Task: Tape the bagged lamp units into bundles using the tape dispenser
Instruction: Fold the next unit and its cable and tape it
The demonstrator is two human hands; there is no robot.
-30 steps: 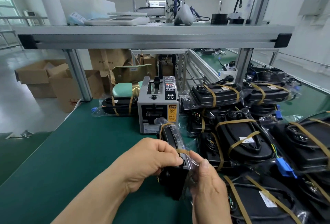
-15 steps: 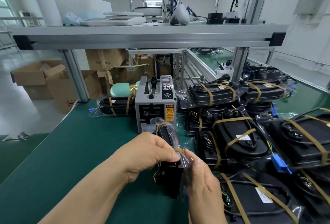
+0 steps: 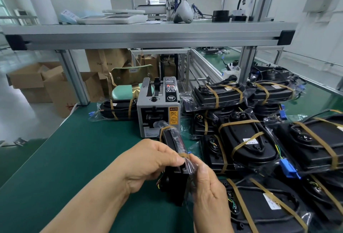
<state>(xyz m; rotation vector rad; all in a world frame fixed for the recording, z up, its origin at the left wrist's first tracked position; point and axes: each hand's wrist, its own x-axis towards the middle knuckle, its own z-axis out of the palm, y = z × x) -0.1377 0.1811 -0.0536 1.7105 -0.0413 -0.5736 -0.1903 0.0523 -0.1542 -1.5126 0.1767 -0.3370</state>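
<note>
Person, body parts in view, located from the tape dispenser [image 3: 158,108].

Left hand [image 3: 148,164], in front of the dispenser: bare, knuckle creases plain on its back. Left forearm [image 3: 89,201], further in front and to the left: uncovered to the frame edge.

Right hand [image 3: 209,193], in front and slightly right: bare, wrist uncovered.

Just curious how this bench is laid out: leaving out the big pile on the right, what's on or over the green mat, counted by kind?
Tape dispenser: 1
Bagged lamp units: 2 (the taped lamp unit lying left of the dispenser; the held lamp unit, gripped by the left hand and right hand)
Total: 3
</note>
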